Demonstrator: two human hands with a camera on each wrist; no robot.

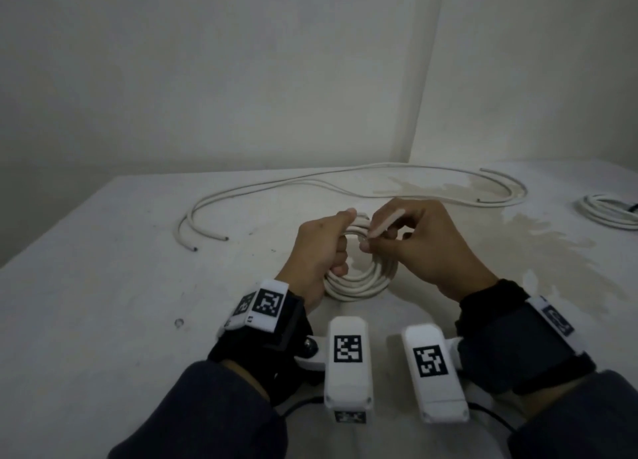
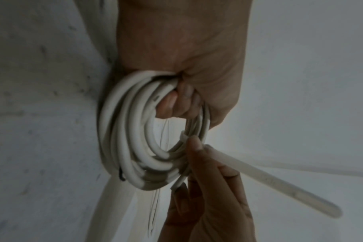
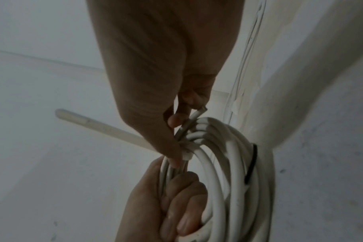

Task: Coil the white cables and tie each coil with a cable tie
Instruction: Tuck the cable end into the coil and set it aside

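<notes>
A coil of white cable (image 1: 359, 282) stands on edge on the white table (image 1: 138, 286). My left hand (image 1: 340, 248) grips the coil's left side, fingers curled through its centre (image 2: 176, 101). At the top of the coil my right hand (image 1: 369, 241) pinches a pale cable tie (image 1: 386, 222) that wraps the strands. The tie's head (image 2: 183, 135) sits against the strands and its long tail (image 2: 269, 178) sticks out free. A cut cable end (image 3: 197, 113) pokes up by my right fingers (image 3: 176, 121). A thin black band (image 3: 251, 165) crosses the coil's far side.
Two long loose white cables (image 1: 310, 182) lie in curves across the back of the table, with cut ends at the left (image 1: 195, 249). Another white coil (image 1: 607, 211) lies at the right edge. A damp stain (image 1: 518, 237) marks the table's right side. Walls close the back.
</notes>
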